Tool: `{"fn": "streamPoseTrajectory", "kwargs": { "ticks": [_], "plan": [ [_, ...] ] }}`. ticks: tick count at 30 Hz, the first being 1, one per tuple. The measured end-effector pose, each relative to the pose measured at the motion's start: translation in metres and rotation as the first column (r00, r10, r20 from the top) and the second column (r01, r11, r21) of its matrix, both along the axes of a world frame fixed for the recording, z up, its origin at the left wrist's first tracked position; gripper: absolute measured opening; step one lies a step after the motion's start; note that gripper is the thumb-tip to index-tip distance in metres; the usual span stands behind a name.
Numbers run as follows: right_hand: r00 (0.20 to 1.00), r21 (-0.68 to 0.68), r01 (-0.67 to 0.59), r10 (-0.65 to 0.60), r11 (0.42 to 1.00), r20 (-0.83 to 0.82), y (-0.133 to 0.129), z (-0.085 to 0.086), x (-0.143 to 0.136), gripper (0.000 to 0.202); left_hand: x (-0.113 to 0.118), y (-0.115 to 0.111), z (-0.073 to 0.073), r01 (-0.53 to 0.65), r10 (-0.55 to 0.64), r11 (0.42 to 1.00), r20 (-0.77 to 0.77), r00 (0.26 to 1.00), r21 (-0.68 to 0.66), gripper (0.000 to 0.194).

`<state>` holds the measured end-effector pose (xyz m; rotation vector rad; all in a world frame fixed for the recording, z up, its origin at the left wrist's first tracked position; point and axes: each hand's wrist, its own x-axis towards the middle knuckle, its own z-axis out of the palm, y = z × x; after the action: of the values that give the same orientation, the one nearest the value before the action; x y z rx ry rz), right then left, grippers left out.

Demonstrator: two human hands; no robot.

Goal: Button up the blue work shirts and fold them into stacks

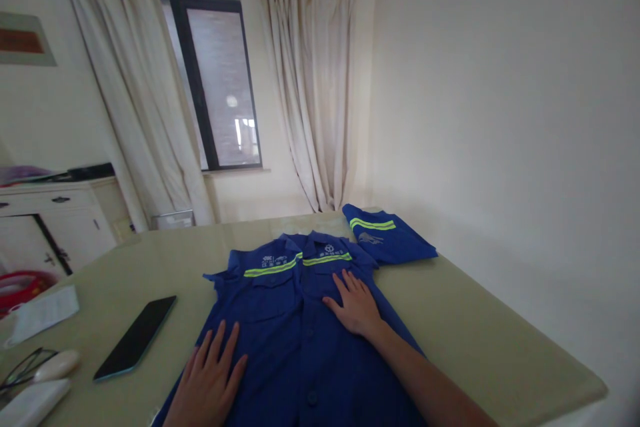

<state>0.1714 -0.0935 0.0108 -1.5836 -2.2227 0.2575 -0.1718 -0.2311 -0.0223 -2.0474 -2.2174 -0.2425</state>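
Note:
A blue work shirt [273, 340] with yellow-green reflective stripes and white chest lettering lies front side up across the table, its collar toward the window. My left hand [207, 373] rests flat on the shirt's lower left side, fingers spread. Higher up, near the right chest pocket, my right hand [354, 303] lies on the cloth with its fingers apart. Neither hand grips anything. The shirt's lower end runs out of the picture, and my right forearm covers part of its right side.
A folded blue garment [395, 240] lies beyond the shirt at right, by the wall. On the left of the table [500, 340] are a dark phone [137, 337], a white sheet [47, 313], a pale rounded object [57, 365] and glasses [23, 370]. A white cabinet [75, 213] stands behind.

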Motion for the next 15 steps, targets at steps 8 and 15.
{"fn": "streamPoseTrajectory", "kwargs": {
  "ticks": [8, 15],
  "plan": [
    [0.951, 0.197, 0.298, -0.274, 0.934, -0.140, 0.008, 0.048, 0.034, 0.041, 0.050, 0.024, 0.080, -0.003, 0.002, 1.000, -0.082, 0.997, -0.014, 0.052],
    [0.868, -0.087, 0.409, -0.417, 0.908, -0.271, 0.046, 0.031, 0.074, 0.042, 0.116, 0.080, 0.052, 0.214, -0.229, 0.967, 0.105, 0.968, 0.139, 0.055]
  ]
}}
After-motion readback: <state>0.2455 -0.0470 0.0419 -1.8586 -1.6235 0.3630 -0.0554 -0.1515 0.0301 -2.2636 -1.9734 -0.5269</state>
